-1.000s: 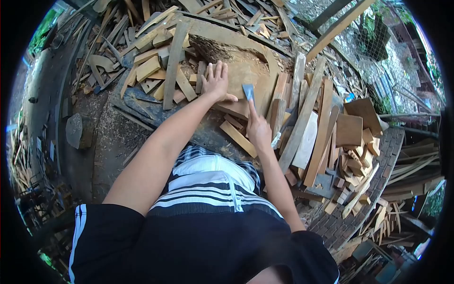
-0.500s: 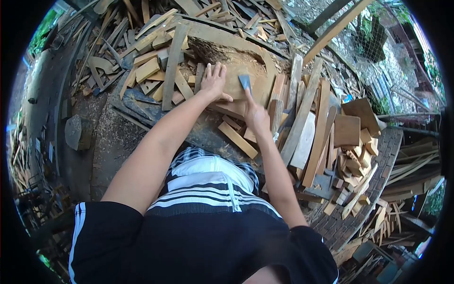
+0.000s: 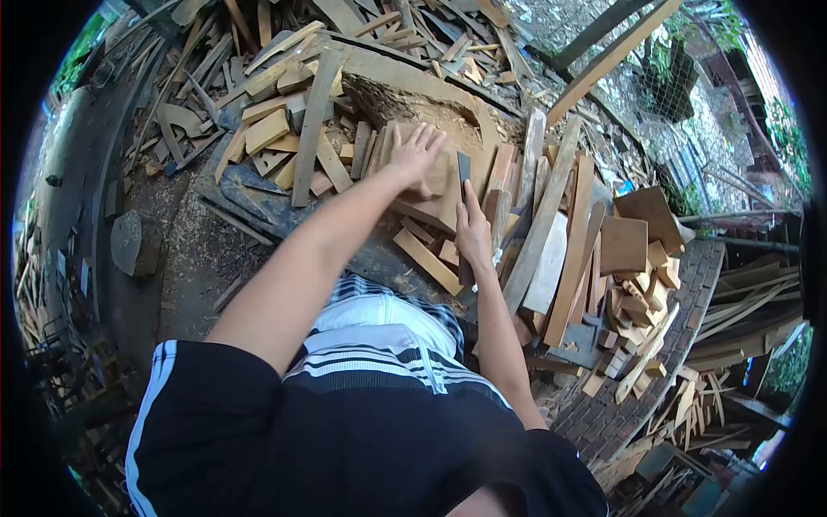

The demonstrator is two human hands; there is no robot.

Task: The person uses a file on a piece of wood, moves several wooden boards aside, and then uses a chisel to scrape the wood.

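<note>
- Brown wood block (image 3: 443,184): left of long planks (image 3: 543,215).
- Left hand (image 3: 415,158): fingers spread, palm down on block, grasping nothing.
- Right hand (image 3: 473,234): closed around dark flat tool (image 3: 464,172), right of block.

Two hands (image 3: 415,159) (image 3: 473,234), one held tool (image 3: 464,166)

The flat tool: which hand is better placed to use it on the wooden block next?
Probably the right hand: it grips the flat tool near the wooden block, while the left hand lies spread on the block.
</note>
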